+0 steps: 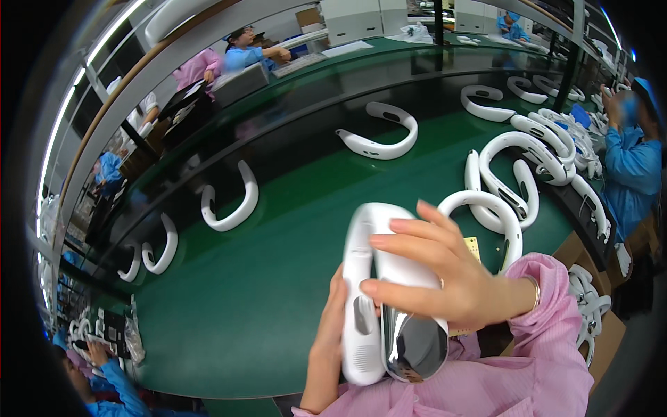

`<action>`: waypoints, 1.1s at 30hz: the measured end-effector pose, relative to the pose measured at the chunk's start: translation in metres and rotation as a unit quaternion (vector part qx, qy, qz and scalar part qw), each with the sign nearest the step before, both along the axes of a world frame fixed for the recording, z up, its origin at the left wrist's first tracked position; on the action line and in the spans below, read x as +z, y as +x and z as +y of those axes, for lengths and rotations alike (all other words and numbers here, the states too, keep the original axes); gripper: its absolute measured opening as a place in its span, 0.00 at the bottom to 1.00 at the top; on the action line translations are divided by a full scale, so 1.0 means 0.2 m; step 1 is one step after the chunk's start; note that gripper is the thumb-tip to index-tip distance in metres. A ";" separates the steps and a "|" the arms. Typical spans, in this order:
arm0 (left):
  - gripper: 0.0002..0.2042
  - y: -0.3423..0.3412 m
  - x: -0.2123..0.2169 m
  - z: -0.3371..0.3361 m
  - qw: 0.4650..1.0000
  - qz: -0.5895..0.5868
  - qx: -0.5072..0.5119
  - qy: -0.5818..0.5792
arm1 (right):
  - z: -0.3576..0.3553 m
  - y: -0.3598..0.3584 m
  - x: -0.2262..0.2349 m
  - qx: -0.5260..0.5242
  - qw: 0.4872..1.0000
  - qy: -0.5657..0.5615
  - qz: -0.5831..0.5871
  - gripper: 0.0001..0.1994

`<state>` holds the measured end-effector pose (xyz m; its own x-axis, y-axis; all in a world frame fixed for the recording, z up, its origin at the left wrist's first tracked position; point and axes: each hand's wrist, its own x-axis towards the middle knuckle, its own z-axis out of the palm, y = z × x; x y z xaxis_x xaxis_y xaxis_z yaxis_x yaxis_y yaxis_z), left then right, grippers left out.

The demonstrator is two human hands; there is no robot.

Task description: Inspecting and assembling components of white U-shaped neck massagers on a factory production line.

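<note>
A white U-shaped neckband device point(363, 347) stands in front of me with its curved end up. One arm has an oval recess and small slots; the other ends in a mirror-like silver panel. My left hand point(331, 326) is closed round its left side, most fingers hidden behind it. My right hand point(445, 278) lies across the other arm with fingers spread, their tips touching the white shell near the gap between the arms. Right of my hands, another white neckband point(511, 222) rests on the green table point(229, 320), partly behind my wrist.
Several neckbands point(528, 156) are heaped at the right. More stand along the table, including one point(389, 149) at the far middle and one point(233, 219) at the left. A cardboard box point(608, 340) with white parts sits at lower right. People in blue work at both sides.
</note>
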<state>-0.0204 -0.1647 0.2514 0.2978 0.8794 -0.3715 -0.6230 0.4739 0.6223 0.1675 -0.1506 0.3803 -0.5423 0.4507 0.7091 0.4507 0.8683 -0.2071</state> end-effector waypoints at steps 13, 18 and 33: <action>0.40 -0.22 0.19 0.02 0.936 0.187 -0.025 0.298 | 0.15 0.20 -0.07 -0.018 0.886 -0.383 0.263 0.24; 0.31 -0.16 0.23 0.13 0.908 0.297 0.066 0.287 | 0.21 0.21 0.01 -0.004 0.710 -0.647 0.277 0.29; 0.20 -0.16 0.08 0.52 0.963 0.225 0.023 0.143 | 0.97 0.09 -0.45 -0.101 0.530 -0.672 0.507 0.16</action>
<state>-0.0516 -0.0617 0.2675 0.1207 0.9735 -0.1941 -0.2755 0.2207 0.9356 0.1858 0.0435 0.2907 -0.0332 0.8943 -0.4463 -0.4286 -0.4161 -0.8020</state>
